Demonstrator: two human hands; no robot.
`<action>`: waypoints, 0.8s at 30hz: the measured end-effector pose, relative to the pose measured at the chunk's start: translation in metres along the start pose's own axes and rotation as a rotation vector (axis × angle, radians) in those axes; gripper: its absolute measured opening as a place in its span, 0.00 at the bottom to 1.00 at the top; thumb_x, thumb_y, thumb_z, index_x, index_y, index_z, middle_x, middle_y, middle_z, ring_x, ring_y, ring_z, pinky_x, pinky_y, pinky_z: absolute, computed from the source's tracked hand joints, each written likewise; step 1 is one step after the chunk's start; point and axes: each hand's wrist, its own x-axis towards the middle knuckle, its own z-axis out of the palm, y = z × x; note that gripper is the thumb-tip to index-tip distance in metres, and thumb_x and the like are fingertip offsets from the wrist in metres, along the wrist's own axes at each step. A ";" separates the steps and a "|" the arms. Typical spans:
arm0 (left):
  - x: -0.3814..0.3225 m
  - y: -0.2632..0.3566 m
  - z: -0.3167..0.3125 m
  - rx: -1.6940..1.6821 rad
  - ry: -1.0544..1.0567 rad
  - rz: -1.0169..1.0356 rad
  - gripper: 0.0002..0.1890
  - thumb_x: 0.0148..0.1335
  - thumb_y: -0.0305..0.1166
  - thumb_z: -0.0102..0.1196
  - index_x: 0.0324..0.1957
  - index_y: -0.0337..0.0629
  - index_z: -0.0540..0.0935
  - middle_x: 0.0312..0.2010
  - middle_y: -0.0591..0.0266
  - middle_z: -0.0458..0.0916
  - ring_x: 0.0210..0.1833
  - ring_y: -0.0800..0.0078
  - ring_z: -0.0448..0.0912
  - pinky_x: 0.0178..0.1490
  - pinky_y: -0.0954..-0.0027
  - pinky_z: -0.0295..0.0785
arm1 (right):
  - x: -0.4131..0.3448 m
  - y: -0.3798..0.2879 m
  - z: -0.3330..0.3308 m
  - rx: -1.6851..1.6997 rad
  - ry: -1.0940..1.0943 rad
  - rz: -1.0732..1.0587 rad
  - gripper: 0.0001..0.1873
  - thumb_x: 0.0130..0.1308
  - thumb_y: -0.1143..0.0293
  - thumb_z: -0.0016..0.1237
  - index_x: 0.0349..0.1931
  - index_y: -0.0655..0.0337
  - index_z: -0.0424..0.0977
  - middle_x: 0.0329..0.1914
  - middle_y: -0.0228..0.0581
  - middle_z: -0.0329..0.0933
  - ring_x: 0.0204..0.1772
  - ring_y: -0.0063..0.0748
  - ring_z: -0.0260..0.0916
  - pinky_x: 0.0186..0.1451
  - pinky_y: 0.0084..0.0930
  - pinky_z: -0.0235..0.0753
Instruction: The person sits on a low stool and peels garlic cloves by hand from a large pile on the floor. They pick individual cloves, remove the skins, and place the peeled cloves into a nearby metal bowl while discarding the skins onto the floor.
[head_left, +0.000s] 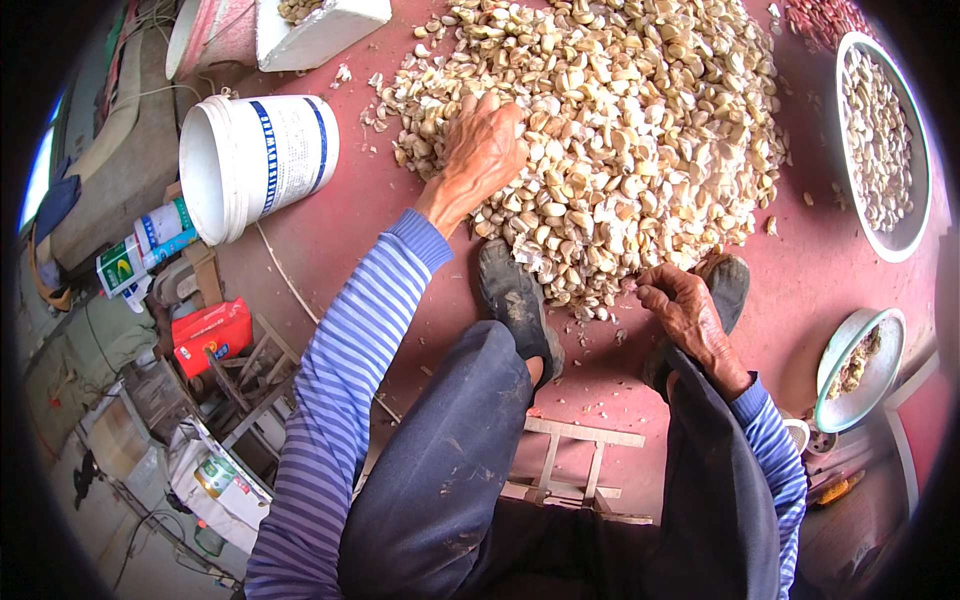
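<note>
A broad heap of garlic cloves (615, 142), many with papery skins, lies on the red floor before my shoes. My left hand (480, 150) rests palm down at the heap's left side, its fingers bent among the cloves. Those fingertips are hidden, so any clove in them cannot be seen. By the inside of my right shoe (726, 289), at the heap's near edge, is my right hand (686, 311). Its thumb and forefinger come close together beside a small pinkish scrap (628, 286); whether they grip it is unclear.
A white plastic bucket (292, 154) lies on its side at left, below a white foam box (322, 34). On the right stand a white-rimmed basin (846, 150) of pale cloves and a green-rimmed basin (877, 382) with scraps. Small reddish pieces (825, 22) lie at top right.
</note>
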 end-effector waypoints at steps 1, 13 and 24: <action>0.001 -0.001 0.002 -0.003 0.011 0.014 0.15 0.55 0.29 0.63 0.45 0.38 0.84 0.40 0.48 0.78 0.48 0.47 0.75 0.55 0.49 0.72 | 0.000 0.000 0.000 -0.002 0.005 -0.013 0.11 0.74 0.68 0.56 0.45 0.69 0.81 0.36 0.43 0.84 0.42 0.30 0.78 0.50 0.33 0.78; -0.012 -0.007 -0.028 -1.270 -0.188 -0.456 0.14 0.70 0.28 0.63 0.53 0.32 0.81 0.39 0.62 0.85 0.37 0.76 0.83 0.43 0.73 0.80 | 0.001 0.001 0.000 0.080 0.024 0.019 0.09 0.74 0.70 0.55 0.43 0.68 0.81 0.33 0.36 0.81 0.39 0.25 0.73 0.48 0.29 0.75; -0.021 0.000 -0.037 -1.490 -0.308 -0.483 0.11 0.69 0.31 0.66 0.49 0.37 0.84 0.38 0.64 0.87 0.39 0.79 0.84 0.44 0.74 0.80 | 0.002 0.008 0.001 0.102 0.011 0.034 0.09 0.74 0.70 0.55 0.44 0.68 0.81 0.32 0.34 0.80 0.39 0.24 0.72 0.47 0.29 0.75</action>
